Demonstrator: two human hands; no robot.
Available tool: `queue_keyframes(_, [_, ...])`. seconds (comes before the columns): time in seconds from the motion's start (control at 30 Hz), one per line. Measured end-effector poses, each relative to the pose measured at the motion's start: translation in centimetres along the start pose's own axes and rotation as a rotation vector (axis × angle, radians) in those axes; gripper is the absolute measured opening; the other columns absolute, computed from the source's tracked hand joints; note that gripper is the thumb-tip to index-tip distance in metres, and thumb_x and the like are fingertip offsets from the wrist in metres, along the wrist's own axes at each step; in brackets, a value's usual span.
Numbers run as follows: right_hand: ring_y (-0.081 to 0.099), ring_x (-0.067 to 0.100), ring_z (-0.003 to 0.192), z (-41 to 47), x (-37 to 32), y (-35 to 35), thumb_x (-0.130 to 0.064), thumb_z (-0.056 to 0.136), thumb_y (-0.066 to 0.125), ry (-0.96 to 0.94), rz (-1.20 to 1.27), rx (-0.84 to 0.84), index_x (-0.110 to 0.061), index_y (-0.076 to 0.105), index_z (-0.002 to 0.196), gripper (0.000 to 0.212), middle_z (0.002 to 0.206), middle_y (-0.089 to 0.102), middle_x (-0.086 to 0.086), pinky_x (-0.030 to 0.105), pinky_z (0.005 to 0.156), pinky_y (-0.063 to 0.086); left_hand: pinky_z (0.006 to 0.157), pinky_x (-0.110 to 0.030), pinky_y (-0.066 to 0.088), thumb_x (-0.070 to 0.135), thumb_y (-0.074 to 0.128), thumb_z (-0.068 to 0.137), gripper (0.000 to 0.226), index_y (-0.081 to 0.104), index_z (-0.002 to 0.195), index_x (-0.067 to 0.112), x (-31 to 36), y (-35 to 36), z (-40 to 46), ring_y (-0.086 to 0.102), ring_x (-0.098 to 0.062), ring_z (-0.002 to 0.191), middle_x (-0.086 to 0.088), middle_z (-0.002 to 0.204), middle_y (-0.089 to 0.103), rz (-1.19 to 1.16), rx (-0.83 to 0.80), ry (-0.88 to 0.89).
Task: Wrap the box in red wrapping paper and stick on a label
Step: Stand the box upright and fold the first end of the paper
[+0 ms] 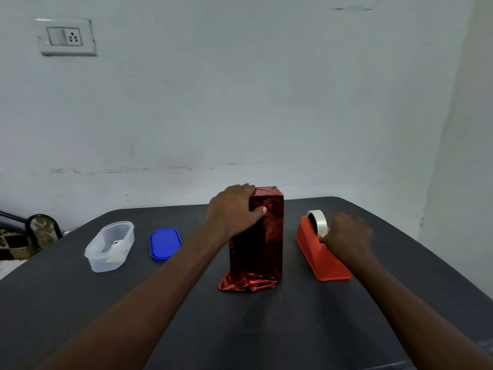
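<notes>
The box (262, 241) stands upright in the middle of the dark table, covered in shiny red wrapping paper, with loose paper crumpled at its near bottom end. My left hand (234, 209) grips its upper left side, thumb across the front face. To the right sits an orange tape dispenser (317, 252) with a white tape roll (318, 221). My right hand (346, 233) rests on the dispenser by the roll, fingers curled at the tape; I cannot see whether it pinches the tape end.
A clear plastic container (109, 247) with small paper pieces inside stands at the left, its blue lid (165, 243) lying beside it. The dark table (80, 303) ends near the white wall behind. A wall socket (66, 37) is at upper left.
</notes>
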State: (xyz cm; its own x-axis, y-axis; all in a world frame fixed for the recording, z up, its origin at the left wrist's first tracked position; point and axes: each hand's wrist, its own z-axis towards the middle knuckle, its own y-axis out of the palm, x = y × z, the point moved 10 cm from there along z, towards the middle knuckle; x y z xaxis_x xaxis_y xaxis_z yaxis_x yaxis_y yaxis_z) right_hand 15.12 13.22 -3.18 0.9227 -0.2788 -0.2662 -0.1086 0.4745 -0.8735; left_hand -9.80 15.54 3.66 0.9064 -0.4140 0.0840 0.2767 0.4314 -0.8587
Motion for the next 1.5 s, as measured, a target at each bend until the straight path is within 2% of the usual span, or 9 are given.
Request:
queue_keyframes(0.27, [0.065,0.032,0.094,0.1,3.0,1.7,-0.022,0.082,0.068,0.128,0.149,-0.144,-0.012,0.048,0.082,0.022,0.097,0.064,0.01,0.031,0.069,0.045,0.106,-0.039,0.038,0.056,0.051,0.093,0.067,0.038,0.15,0.024,0.6,0.1,-0.3,0.039,-0.019,0.139,0.003,0.153,0.042,-0.004,0.009,0.008])
queue_keyframes(0.43, [0.068,0.03,0.044,0.4,5.1,3.5,-0.018,0.078,0.072,0.332,0.411,-0.289,-0.005,0.062,0.085,0.018,0.077,0.07,0.013,0.032,0.056,0.057,0.106,-0.04,0.038,0.057,0.051,0.093,0.068,0.037,0.151,0.025,0.7,0.4,-0.4,0.038,-0.019,0.141,0.003,0.154,0.041,-0.001,0.005,0.009])
queue_keyframes(0.67, [0.069,0.043,0.053,-0.1,5.4,3.9,-0.007,0.078,0.071,0.443,0.602,-0.287,0.004,0.062,0.087,0.017,0.084,0.067,0.022,0.048,0.059,0.062,0.105,-0.041,0.039,0.058,0.051,0.092,0.068,0.037,0.15,0.025,0.4,0.3,-0.4,0.038,-0.019,0.14,0.004,0.154,0.042,-0.006,0.016,0.0])
queue_keyframes(0.73, [0.069,0.039,0.058,-0.1,5.7,3.8,-0.006,0.075,0.07,0.461,0.687,-0.259,0.005,0.062,0.083,0.015,0.085,0.066,0.021,0.042,0.05,0.06,0.105,-0.041,0.039,0.058,0.051,0.092,0.067,0.037,0.15,0.025,0.4,0.3,-0.4,0.038,-0.02,0.14,0.004,0.154,0.042,-0.01,0.015,-0.003])
queue_keyframes(0.9, [0.065,0.038,0.078,-1.5,6.7,3.8,-0.026,0.071,0.063,0.558,0.951,-0.08,-0.003,0.066,0.083,0.027,0.086,0.062,0.016,0.059,0.059,0.06,0.106,-0.041,0.039,0.057,0.052,0.092,0.068,0.038,0.15,0.024,0.4,0.3,-0.5,0.038,-0.02,0.14,0.003,0.153,0.042,-0.02,0.022,-0.003])
queue_keyframes(1.1, [0.07,0.034,0.06,-5.2,8.1,6.0,-0.031,0.076,0.061,0.626,0.966,0.088,-0.007,0.065,0.058,0.031,0.064,0.069,0.015,0.048,0.066,0.06,0.108,-0.042,0.036,0.055,0.052,0.093,0.068,0.036,0.151,0.025,0.2,0.3,-0.6,0.034,-0.02,0.143,0.003,0.156,0.039,-0.022,0.018,-0.014])
queue_keyframes(1.3, [0.059,0.016,0.066,-7.2,8.8,6.6,-0.02,0.094,0.065,0.633,0.958,0.174,-0.012,0.071,0.08,0.017,0.075,0.067,0.005,0.033,0.061,0.048,0.109,-0.043,0.036,0.055,0.051,0.094,0.068,0.035,0.152,0.025,0.6,0.5,-0.9,0.032,-0.02,0.145,0.003,0.158,0.036,-0.019,0.01,-0.008])
queue_keyframes(1.4, [0.058,0.013,0.066,-7.6,8.5,8.0,-0.019,0.095,0.065,0.701,1.107,0.12,-0.012,0.069,0.085,0.013,0.075,0.064,0.002,0.038,0.068,0.055,0.108,-0.043,0.037,0.056,0.051,0.094,0.068,0.035,0.152,0.025,0.4,0.4,-0.9,0.033,-0.02,0.144,0.003,0.157,0.037,-0.016,0.012,-0.01])
queue_keyframes(1.5, [0.058,0.013,0.06,-7.9,8.1,8.7,-0.012,0.093,0.067,0.757,1.279,0.103,-0.007,0.068,0.089,0.007,0.075,0.067,0.006,0.03,0.06,0.054,0.107,-0.043,0.038,0.056,0.051,0.094,0.068,0.036,0.152,0.024,0.4,0.3,-0.9,0.034,-0.021,0.143,0.003,0.156,0.038,-0.018,0.016,-0.008])
